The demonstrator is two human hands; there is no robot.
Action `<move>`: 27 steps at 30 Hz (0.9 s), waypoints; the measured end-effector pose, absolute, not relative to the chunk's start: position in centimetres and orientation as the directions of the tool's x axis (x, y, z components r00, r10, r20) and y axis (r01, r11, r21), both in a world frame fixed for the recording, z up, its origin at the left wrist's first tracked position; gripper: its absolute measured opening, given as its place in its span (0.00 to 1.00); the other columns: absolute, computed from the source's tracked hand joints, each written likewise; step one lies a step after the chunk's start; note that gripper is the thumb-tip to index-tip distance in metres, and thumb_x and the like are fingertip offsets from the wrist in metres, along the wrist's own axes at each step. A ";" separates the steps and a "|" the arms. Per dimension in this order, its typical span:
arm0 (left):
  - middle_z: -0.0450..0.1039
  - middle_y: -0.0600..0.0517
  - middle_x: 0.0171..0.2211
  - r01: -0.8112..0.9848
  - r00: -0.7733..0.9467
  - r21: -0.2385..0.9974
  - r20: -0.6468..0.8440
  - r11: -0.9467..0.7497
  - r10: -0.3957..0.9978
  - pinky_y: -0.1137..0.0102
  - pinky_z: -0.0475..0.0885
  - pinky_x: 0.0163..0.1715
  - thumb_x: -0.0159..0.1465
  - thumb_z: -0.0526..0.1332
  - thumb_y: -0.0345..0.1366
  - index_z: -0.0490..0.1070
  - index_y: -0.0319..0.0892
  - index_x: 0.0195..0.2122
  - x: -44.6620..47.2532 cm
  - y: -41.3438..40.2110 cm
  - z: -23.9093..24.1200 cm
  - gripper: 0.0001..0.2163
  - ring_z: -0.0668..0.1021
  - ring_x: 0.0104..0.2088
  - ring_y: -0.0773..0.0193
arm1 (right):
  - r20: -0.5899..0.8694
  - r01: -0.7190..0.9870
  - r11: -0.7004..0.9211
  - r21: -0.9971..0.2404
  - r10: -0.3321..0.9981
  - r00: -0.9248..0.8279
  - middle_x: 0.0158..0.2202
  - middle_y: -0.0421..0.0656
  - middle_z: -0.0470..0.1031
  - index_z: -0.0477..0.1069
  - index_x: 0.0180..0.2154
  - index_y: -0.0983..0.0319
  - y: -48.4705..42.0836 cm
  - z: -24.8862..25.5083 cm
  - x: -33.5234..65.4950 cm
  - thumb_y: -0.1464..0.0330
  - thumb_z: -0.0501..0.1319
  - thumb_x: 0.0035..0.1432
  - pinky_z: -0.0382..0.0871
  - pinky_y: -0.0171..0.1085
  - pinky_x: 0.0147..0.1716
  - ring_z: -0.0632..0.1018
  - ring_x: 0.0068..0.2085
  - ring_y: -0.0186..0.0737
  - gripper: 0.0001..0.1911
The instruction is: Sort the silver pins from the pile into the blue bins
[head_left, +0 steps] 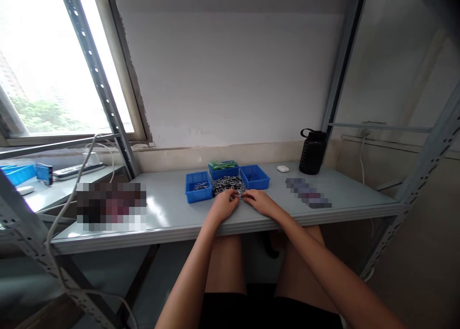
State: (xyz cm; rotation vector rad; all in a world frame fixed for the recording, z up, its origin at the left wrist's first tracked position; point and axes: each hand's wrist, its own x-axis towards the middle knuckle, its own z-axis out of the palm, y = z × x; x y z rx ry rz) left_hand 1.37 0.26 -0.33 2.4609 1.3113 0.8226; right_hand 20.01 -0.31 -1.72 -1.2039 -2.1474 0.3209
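Note:
A heap of thin silver metal pieces (230, 183), too small to tell whether screws or rivets, lies on the grey table among three blue bins. At its front edge my left hand (226, 203) rests with curled fingers and thumb drawn together. Facing it, my right hand (259, 200) has its fingertips pinched close to the left ones. Something tiny and shiny shows between the two hands, but I cannot make out what it is. The left blue bin (199, 198) holds some thin metal pieces. In the right blue bin (255, 177) a few dark small pieces show.
Behind the heap, a blue bin (218, 174) holds green packets (223, 165). A black bottle (312, 153) and a small white case (282, 168) stand at the back right. Blurred patches cover items at both sides. Metal shelf posts and a white cable (66, 207) flank the table (172, 224).

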 end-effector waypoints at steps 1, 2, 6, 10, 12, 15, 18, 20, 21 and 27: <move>0.73 0.47 0.46 0.688 0.446 0.442 0.368 -0.576 0.816 0.59 0.74 0.44 0.68 0.58 0.38 0.70 0.39 0.49 1.4 0.2 -0.3 0.12 0.77 0.43 0.59 | 0.412 0.652 0.555 -0.516 0.828 -0.380 0.45 0.45 0.75 0.72 0.45 0.64 -0.2 -1.7 20.1 0.65 0.58 0.66 0.71 0.48 0.47 0.77 0.45 0.42 0.11; 0.73 0.46 0.46 0.688 0.454 0.434 0.367 -0.581 0.812 0.58 0.74 0.44 0.68 0.58 0.38 0.70 0.39 0.49 1.4 0.2 -0.2 0.12 0.77 0.43 0.59 | 0.408 0.633 0.561 -0.534 0.826 -0.388 0.45 0.45 0.75 0.72 0.45 0.65 -0.2 -1.7 20.1 0.65 0.58 0.66 0.71 0.47 0.47 0.77 0.45 0.41 0.11; 0.73 0.47 0.46 0.697 0.486 0.397 0.351 -0.597 0.800 0.58 0.73 0.46 0.67 0.58 0.38 0.71 0.39 0.46 1.4 0.0 -0.1 0.10 0.77 0.44 0.59 | 0.405 0.564 0.576 -0.592 0.817 -0.410 0.45 0.45 0.75 0.72 0.45 0.64 -0.2 -1.5 20.1 0.64 0.57 0.66 0.71 0.48 0.47 0.77 0.46 0.42 0.12; 0.74 0.48 0.43 0.708 0.491 0.387 0.332 -0.591 0.805 0.59 0.74 0.44 0.67 0.58 0.39 0.72 0.38 0.43 1.4 0.1 0.0 0.10 0.77 0.42 0.60 | 0.403 0.536 0.564 -0.629 0.825 -0.395 0.46 0.45 0.75 0.72 0.45 0.64 -0.2 -1.5 20.2 0.64 0.57 0.66 0.70 0.48 0.48 0.77 0.46 0.42 0.12; 0.75 0.48 0.41 0.705 0.497 0.391 0.322 -0.591 0.806 0.60 0.74 0.43 0.67 0.58 0.39 0.72 0.38 0.42 1.4 0.1 0.2 0.10 0.77 0.40 0.61 | 0.403 0.535 0.551 -0.640 0.834 -0.378 0.46 0.46 0.75 0.72 0.45 0.64 -0.1 -1.5 20.2 0.64 0.58 0.66 0.70 0.49 0.49 0.76 0.47 0.42 0.12; 0.75 0.49 0.39 0.689 0.510 0.406 0.317 -0.601 0.799 0.61 0.74 0.42 0.68 0.57 0.39 0.72 0.38 0.41 1.5 0.0 0.5 0.10 0.77 0.39 0.62 | 0.401 0.538 0.542 -0.645 0.840 -0.366 0.46 0.46 0.75 0.72 0.45 0.64 0.0 -1.4 20.3 0.64 0.58 0.65 0.70 0.48 0.48 0.77 0.46 0.42 0.12; 0.75 0.50 0.37 0.666 0.516 0.424 0.332 -0.614 0.790 0.61 0.73 0.42 0.68 0.57 0.39 0.73 0.38 0.39 1.5 -0.1 0.7 0.11 0.77 0.38 0.62 | 0.393 0.541 0.543 -0.642 0.839 -0.376 0.46 0.46 0.75 0.71 0.47 0.64 0.0 -1.2 20.4 0.63 0.58 0.65 0.72 0.47 0.46 0.77 0.44 0.41 0.13; 0.76 0.50 0.35 0.654 0.514 0.436 0.344 -0.618 0.786 0.62 0.72 0.41 0.68 0.56 0.39 0.73 0.38 0.38 1.5 -0.2 0.8 0.10 0.77 0.37 0.62 | 0.386 0.540 0.547 -0.640 0.836 -0.390 0.46 0.46 0.74 0.70 0.48 0.64 -0.1 -1.0 20.4 0.63 0.58 0.65 0.72 0.46 0.45 0.77 0.43 0.41 0.13; 0.76 0.50 0.35 0.649 0.512 0.442 0.347 -0.619 0.785 0.62 0.71 0.41 0.68 0.56 0.38 0.74 0.38 0.38 1.5 -0.2 0.8 0.10 0.77 0.36 0.62 | 0.384 0.537 0.551 -0.638 0.833 -0.399 0.46 0.46 0.74 0.70 0.48 0.64 -0.2 -1.0 20.4 0.63 0.58 0.66 0.72 0.46 0.45 0.77 0.43 0.41 0.14; 0.76 0.50 0.33 0.644 0.503 0.458 0.350 -0.613 0.790 0.64 0.71 0.39 0.68 0.56 0.39 0.74 0.38 0.36 1.6 -0.3 0.9 0.11 0.77 0.34 0.63 | 0.379 0.513 0.587 -0.626 0.804 -0.458 0.49 0.46 0.74 0.71 0.48 0.63 -0.1 -1.1 20.4 0.63 0.58 0.66 0.71 0.47 0.48 0.77 0.46 0.42 0.13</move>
